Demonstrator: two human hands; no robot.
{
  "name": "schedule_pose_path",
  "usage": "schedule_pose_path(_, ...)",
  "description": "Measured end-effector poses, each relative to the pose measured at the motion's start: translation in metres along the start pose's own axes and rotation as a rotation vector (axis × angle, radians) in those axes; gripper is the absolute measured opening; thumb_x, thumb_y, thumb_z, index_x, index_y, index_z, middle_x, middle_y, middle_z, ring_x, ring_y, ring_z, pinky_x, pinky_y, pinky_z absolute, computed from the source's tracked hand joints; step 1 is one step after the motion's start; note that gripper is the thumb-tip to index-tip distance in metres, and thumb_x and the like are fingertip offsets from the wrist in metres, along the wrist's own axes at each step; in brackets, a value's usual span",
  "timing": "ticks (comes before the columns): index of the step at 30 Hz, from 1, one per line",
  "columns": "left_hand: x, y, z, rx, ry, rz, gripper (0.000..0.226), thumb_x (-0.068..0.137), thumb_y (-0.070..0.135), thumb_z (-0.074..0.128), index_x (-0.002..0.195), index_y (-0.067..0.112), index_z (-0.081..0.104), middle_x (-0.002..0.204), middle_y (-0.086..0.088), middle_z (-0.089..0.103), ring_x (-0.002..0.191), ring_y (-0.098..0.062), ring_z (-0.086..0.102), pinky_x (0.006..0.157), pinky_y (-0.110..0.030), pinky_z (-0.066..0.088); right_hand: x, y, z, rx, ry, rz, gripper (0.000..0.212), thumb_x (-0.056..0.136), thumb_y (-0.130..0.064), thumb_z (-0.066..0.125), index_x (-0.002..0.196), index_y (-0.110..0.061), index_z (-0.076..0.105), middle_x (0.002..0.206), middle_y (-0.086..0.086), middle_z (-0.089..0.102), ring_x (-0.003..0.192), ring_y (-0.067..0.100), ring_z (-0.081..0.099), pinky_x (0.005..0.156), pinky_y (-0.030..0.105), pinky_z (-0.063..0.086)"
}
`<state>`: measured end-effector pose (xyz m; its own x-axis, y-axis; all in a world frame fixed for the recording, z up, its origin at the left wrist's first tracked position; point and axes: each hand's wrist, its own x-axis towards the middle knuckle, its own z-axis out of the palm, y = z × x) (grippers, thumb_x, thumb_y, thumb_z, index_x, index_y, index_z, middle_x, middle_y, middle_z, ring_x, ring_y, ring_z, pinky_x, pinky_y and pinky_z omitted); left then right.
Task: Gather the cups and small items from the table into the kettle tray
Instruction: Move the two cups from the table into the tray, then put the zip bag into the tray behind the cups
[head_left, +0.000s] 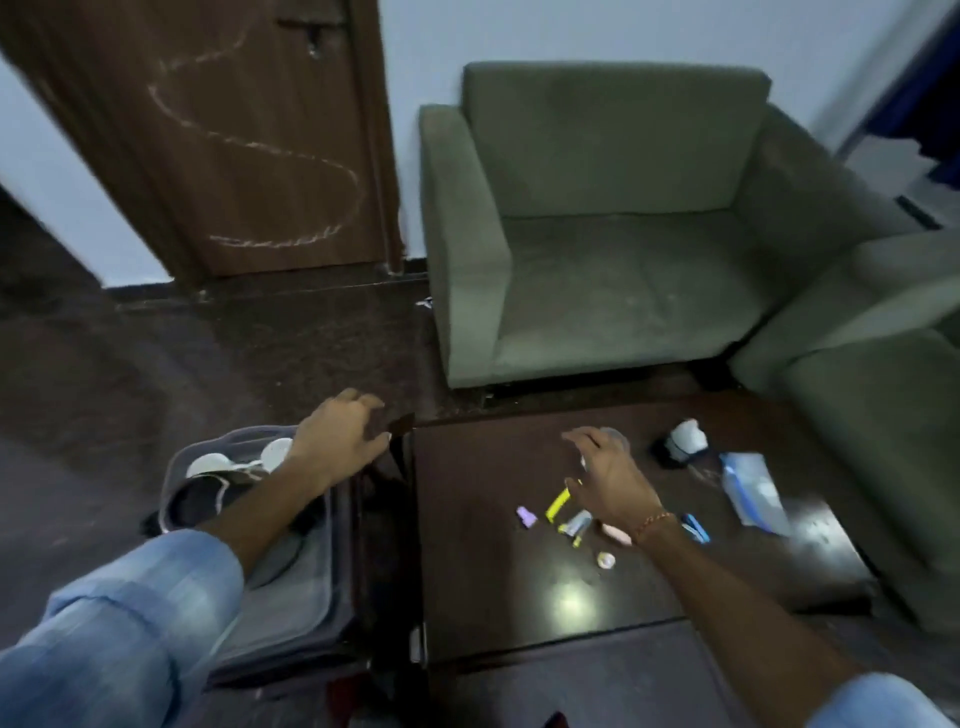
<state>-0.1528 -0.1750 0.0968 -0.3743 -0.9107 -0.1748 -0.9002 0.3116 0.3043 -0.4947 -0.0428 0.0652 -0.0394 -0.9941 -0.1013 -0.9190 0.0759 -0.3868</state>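
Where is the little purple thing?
The purple thing lies on the dark table, just left of the yellow stick.

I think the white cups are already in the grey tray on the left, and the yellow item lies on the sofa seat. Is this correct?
One part is wrong. The white cups are in the grey tray on the left, but the yellow item lies on the dark table, just beside the right hand, not on the sofa seat. The head view shows this.
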Motion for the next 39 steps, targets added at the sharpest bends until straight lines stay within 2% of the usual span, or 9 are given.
schedule_pose_path(6, -0.025, 0.160, 0.069, 0.034, -0.123, 0.132, 0.047, 0.084, 0.048, 0.062, 0.126, 0.027, 0.057, 0.125, 0.000, 0.057, 0.115, -0.022, 0.056, 0.091, -0.037, 0.051, -0.112, 0.122, -0.064, 0.059, 0.062, 0.193, 0.061, 0.073, -0.010, 0.075, 0.131, -0.005, 0.053, 0.131, 0.018, 0.054, 0.119, 0.037, 0.052, 0.104, 0.043, 0.041)
schedule_pose_path(11, -0.032, 0.242, 0.116, 0.041, -0.218, 0.239, 0.048, 0.083, 0.045, 0.063, 0.127, 0.028, 0.056, 0.127, 0.003, 0.056, 0.119, -0.021, 0.054, 0.092, -0.038, 0.051, -0.156, 0.176, -0.080, 0.134, 0.076, 0.329, 0.066, 0.076, -0.009, 0.073, 0.137, -0.008, 0.048, 0.137, 0.014, 0.049, 0.129, 0.032, 0.045, 0.110, 0.038, 0.035)
schedule_pose_path(19, -0.014, 0.295, 0.167, -0.022, -0.324, 0.256, 0.042, 0.081, 0.041, 0.063, 0.121, 0.029, 0.059, 0.119, 0.004, 0.058, 0.112, -0.021, 0.057, 0.087, -0.040, 0.052, -0.157, 0.210, -0.067, 0.193, 0.004, 0.437, 0.064, 0.077, -0.008, 0.067, 0.137, -0.009, 0.047, 0.138, 0.013, 0.047, 0.127, 0.031, 0.047, 0.106, 0.035, 0.040)
schedule_pose_path(24, 0.015, 0.320, 0.184, -0.069, -0.376, 0.286, 0.035, 0.079, 0.040, 0.062, 0.113, 0.031, 0.062, 0.115, 0.005, 0.061, 0.110, -0.021, 0.060, 0.084, -0.039, 0.053, -0.148, 0.241, -0.082, 0.213, 0.028, 0.541, 0.062, 0.076, -0.008, 0.068, 0.135, -0.005, 0.049, 0.135, 0.015, 0.050, 0.122, 0.032, 0.051, 0.104, 0.033, 0.041)
schedule_pose_path(28, 0.040, 0.349, 0.190, -0.098, -0.398, 0.338, 0.041, 0.078, 0.041, 0.063, 0.118, 0.031, 0.060, 0.121, 0.008, 0.061, 0.113, -0.018, 0.059, 0.086, -0.036, 0.052, -0.139, 0.267, -0.091, 0.190, 0.061, 0.606, 0.060, 0.077, -0.007, 0.066, 0.134, -0.003, 0.050, 0.134, 0.018, 0.051, 0.118, 0.036, 0.053, 0.103, 0.038, 0.043)
schedule_pose_path(31, 0.054, 0.372, 0.195, -0.126, -0.414, 0.370, 0.034, 0.076, 0.037, 0.065, 0.110, 0.031, 0.063, 0.113, 0.009, 0.063, 0.106, -0.018, 0.062, 0.079, -0.033, 0.051, -0.134, 0.289, -0.092, 0.202, 0.088, 0.671, 0.057, 0.078, -0.013, 0.066, 0.133, -0.005, 0.052, 0.132, 0.016, 0.052, 0.117, 0.034, 0.054, 0.101, 0.038, 0.045)
schedule_pose_path(35, 0.075, 0.404, 0.204, -0.142, -0.394, 0.400, 0.033, 0.082, 0.039, 0.061, 0.114, 0.029, 0.062, 0.115, 0.005, 0.062, 0.107, -0.017, 0.061, 0.081, -0.033, 0.051, -0.118, 0.336, -0.083, 0.346, 0.167, 0.801, 0.047, 0.084, -0.019, 0.067, 0.128, -0.006, 0.057, 0.128, 0.014, 0.060, 0.116, 0.029, 0.057, 0.099, 0.030, 0.043)
schedule_pose_path(39, 0.083, 0.426, 0.215, -0.161, -0.408, 0.356, 0.036, 0.085, 0.040, 0.063, 0.120, 0.031, 0.061, 0.120, 0.008, 0.062, 0.111, -0.013, 0.059, 0.086, -0.030, 0.048, -0.100, 0.398, -0.057, 0.600, 0.283, 1.065, 0.036, 0.086, -0.012, 0.067, 0.120, -0.003, 0.063, 0.120, 0.019, 0.067, 0.112, 0.028, 0.061, 0.089, 0.020, 0.038)
